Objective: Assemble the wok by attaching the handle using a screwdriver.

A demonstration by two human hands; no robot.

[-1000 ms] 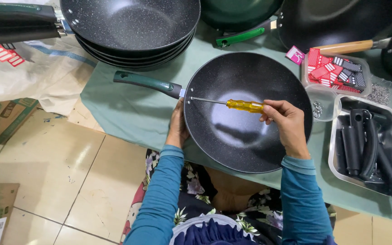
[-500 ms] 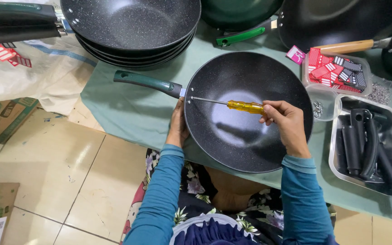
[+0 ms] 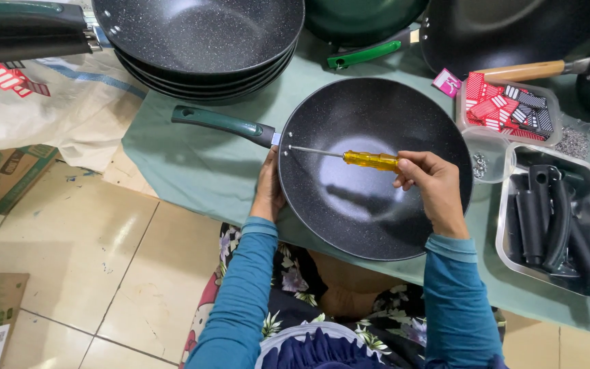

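Observation:
A black speckled wok [image 3: 370, 198] with a dark green handle [image 3: 223, 124] lies on the pale green table cover [image 3: 192, 171]. My right hand [image 3: 426, 183] grips a yellow-handled screwdriver [image 3: 370, 160] held across the wok's inside. Its metal tip rests on the wok's inner wall where the handle joins. My left hand [image 3: 268, 191] grasps the wok's outer rim just below the handle joint, fingers hidden under the pan.
A stack of black woks [image 3: 199, 41] stands at the back left. More pans with a green handle [image 3: 363, 55] and a wooden handle [image 3: 524, 70] sit behind. Right: a tray of red and black packets [image 3: 507, 109], a tub of screws [image 3: 483, 160], a metal tray of black handles [image 3: 548, 219]. Cardboard boxes [image 3: 1, 174] lie on the tiled floor.

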